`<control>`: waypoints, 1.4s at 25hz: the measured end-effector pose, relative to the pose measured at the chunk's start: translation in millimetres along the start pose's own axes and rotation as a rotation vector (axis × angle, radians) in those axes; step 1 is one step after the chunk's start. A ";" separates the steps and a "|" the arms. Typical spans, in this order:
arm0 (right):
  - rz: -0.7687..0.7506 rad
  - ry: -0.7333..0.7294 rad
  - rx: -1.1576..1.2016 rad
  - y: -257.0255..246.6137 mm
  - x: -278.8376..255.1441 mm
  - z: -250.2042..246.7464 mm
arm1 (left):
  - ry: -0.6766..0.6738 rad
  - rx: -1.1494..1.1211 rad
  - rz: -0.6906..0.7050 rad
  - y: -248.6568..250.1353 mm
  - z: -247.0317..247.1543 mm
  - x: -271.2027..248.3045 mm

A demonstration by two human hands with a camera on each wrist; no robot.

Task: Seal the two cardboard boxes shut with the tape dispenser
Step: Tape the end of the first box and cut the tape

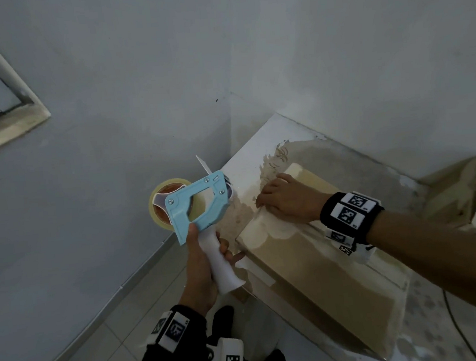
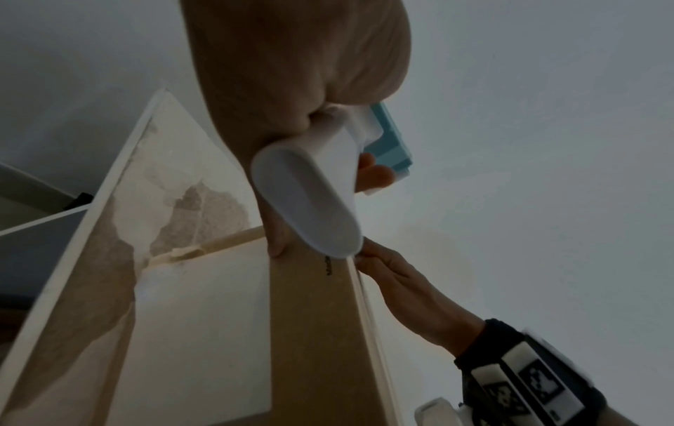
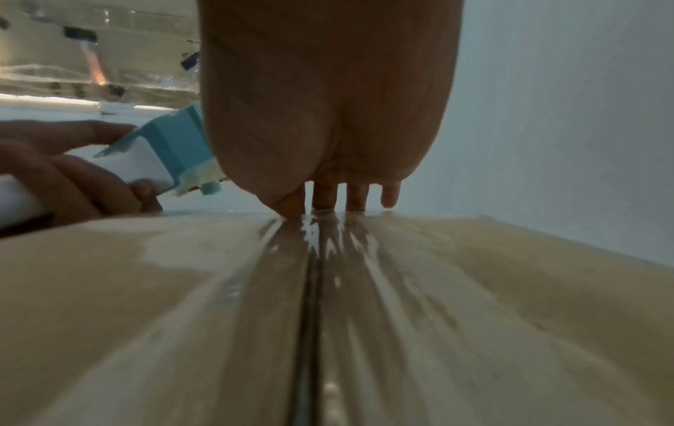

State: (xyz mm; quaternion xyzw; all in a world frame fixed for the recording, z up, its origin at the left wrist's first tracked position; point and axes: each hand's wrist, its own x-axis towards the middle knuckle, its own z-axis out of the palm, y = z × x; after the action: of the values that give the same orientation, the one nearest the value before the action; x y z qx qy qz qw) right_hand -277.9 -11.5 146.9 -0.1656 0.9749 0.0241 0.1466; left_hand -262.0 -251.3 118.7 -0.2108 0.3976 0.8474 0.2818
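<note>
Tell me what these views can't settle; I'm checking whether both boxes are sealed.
- Second cardboard box, head view: cut off by the right edge, so its seam is unseen.
- Taped box: right hand covers the far end of the tape.
- Tape dispenser blade: too small.

Light: dim, cool, diffuse
Glare: sheen on tape (image 3: 321, 259) over the box seam
Blur: both wrist views soft, palms close and unfocused
Distortion: head view bends at edges
</note>
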 end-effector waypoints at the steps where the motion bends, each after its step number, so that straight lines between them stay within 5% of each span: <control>1: -0.001 -0.008 0.009 -1.1 -0.5 -3.0 | -0.008 -0.001 0.000 0.3 -0.1 -0.2; 14: 0.043 -0.134 0.104 -39.9 -7.6 -11.0 | -0.060 0.030 -0.020 -2.7 -5.9 6.8; 20: 0.027 -0.174 0.064 -95.4 -9.8 -2.7 | -0.085 0.009 -0.012 -0.9 -3.9 3.5; 30: 0.010 -0.113 -0.011 -114.4 -9.0 2.0 | -0.005 0.144 0.020 23.7 -20.1 7.1; 35: 0.252 0.144 0.136 -118.9 -70.4 10.8 | 0.009 0.202 0.044 23.3 -9.4 21.9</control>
State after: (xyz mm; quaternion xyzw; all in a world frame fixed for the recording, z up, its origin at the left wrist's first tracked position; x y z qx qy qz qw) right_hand -172.1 -100.5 157.5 -0.0331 0.9953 -0.0359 0.0833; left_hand -292.3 -264.2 113.4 -0.1762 0.4870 0.8079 0.2812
